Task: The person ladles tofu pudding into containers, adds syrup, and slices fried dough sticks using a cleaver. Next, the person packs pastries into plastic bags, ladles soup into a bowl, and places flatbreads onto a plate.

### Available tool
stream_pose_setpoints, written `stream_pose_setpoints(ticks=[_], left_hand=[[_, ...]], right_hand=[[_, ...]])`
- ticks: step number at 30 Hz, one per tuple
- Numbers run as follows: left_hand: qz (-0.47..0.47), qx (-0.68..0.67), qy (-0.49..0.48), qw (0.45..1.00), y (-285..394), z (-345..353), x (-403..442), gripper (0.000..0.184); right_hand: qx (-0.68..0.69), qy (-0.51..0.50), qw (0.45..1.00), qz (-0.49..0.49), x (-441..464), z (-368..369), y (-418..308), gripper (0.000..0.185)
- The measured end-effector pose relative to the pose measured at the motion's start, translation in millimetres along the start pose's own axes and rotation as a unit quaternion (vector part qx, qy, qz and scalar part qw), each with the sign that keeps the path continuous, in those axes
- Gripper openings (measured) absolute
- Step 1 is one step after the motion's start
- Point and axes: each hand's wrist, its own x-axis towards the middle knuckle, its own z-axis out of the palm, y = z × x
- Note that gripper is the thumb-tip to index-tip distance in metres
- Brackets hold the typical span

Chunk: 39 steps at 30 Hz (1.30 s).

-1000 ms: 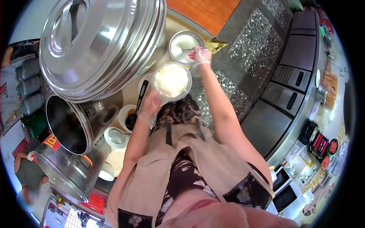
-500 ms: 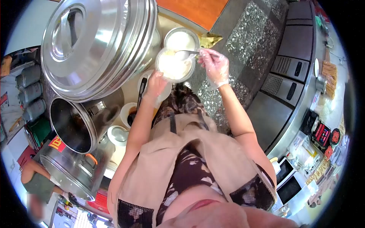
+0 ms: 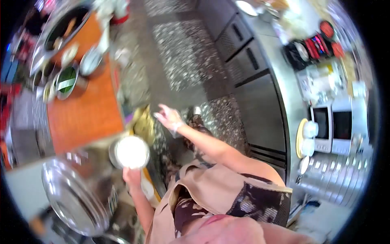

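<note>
A round bowl of white contents (image 3: 131,152) is at the lower left, very bright, over the counter's corner. My left hand (image 3: 132,175), in a clear glove, grips its near rim. To the right, my right hand (image 3: 168,118), also gloved, is raised over the floor with its fingers apart and nothing in them. A crumpled yellow-gold wrapper (image 3: 143,124) lies between the bowl and my right hand. No spoon can be made out. The picture is blurred by motion.
A large steel lid (image 3: 75,197) is at the lower left. An orange tabletop (image 3: 85,116) bears several bowls, one with greens (image 3: 67,80). Steel cabinets (image 3: 260,110) run along the right, with white microwaves (image 3: 341,126) and black-and-red items (image 3: 315,46) on top.
The view has swung to the right, bringing in more of the orange table. My right hand has let go of the spoon and moved away from the bowl. My left hand still holds the bowl.
</note>
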Motion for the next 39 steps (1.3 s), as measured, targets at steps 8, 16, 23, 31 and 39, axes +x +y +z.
stream_pose_setpoints(ticks=[8, 16, 23, 31, 39], left_hand=[[-0.072, 0.062, -0.102, 0.990, -78, 208, 125, 0.063], [-0.230, -0.037, -0.210, 0.950, -197, 500, 298, 0.049], [-0.329, 0.012, -0.268, 0.906, -308, 726, 454, 0.055], [-0.391, 0.159, -0.329, 0.845, -387, 924, 597, 0.061], [-0.433, 0.217, -0.386, 0.785, -419, 1045, 633, 0.072]], right_hand=[[-0.012, 0.281, 0.942, 0.182, 25, -318, 198, 0.030], [-0.062, 0.472, 0.874, 0.095, 156, -620, 206, 0.028], [-0.248, 0.534, 0.807, 0.052, 340, -865, 199, 0.030], [-0.343, 0.345, 0.833, 0.262, 472, -1018, 247, 0.028], [0.000, 0.519, 0.843, 0.143, 323, -993, 205, 0.035]])
